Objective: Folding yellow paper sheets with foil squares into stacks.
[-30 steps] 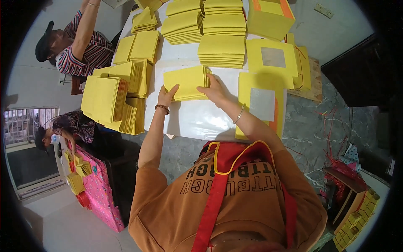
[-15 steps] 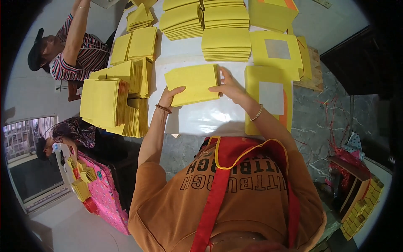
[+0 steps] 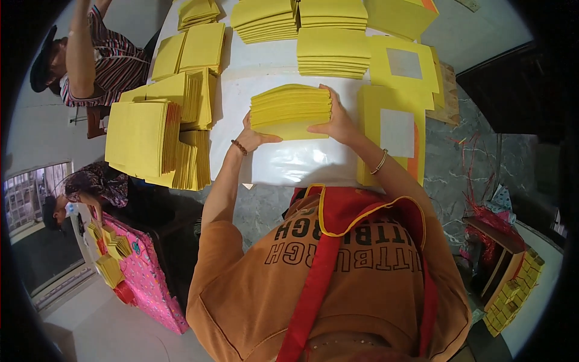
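My left hand [image 3: 256, 137] and my right hand [image 3: 339, 123] grip a stack of folded yellow paper sheets [image 3: 291, 112] by its two ends, over the white-covered table [image 3: 238, 90]. Both thumbs press on the near face, while the other fingers go behind the ends and are partly hidden. The stack is tipped so that its layered edges show as several ridges across the upper part. Just right of my right hand lies a pile of larger yellow sheets [image 3: 371, 139] with a pale rectangle [image 3: 397, 133] on top.
Left of my hands stand tall yellow stacks [image 3: 136, 136]; more folded piles [image 3: 332, 48] sit farther back. Beyond the left side is a person in a striped shirt [image 3: 120, 66]. Another person [image 3: 99, 184] is by a pink-covered table [image 3: 145, 265]. A dark brown box [image 3: 491, 253] stands at right.
The stack has tipped from showing its flat face to showing its layered edges. My right hand has moved round its right end. The striped-shirt person's arm has shifted left.
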Motion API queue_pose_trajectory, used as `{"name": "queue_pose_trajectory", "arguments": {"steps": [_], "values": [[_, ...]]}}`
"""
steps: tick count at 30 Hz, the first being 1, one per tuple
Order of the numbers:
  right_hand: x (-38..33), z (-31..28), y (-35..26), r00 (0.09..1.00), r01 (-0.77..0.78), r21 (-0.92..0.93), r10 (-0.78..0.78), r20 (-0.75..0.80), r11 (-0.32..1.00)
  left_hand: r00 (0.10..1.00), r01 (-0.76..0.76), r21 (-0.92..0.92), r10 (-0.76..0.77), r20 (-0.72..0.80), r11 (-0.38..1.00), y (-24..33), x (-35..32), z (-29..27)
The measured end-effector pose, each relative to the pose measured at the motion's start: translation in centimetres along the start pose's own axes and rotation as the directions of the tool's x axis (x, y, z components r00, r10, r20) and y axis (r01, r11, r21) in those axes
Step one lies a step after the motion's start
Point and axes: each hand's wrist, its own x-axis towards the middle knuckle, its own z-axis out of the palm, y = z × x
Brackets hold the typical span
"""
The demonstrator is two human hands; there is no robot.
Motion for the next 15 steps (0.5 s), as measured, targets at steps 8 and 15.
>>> {"name": "queue_pose_trajectory", "arguments": {"steps": [8,15], "values": [[-1.1,-2.2,-3.8,0.987,-0.029,0.185,0.057,-0.148,0.982,0.979,-0.204,-0.195,0.202,-0.027,0.959,7.7,-2.1,-0.3],[-2.9,-3.0,-2.6,0.965,-0.218,0.968,0.118,0.233,-0.123,0.878,-0.424,-0.654,0.462,-0.127,0.626,14.9,-2.5,-1.0]]}}
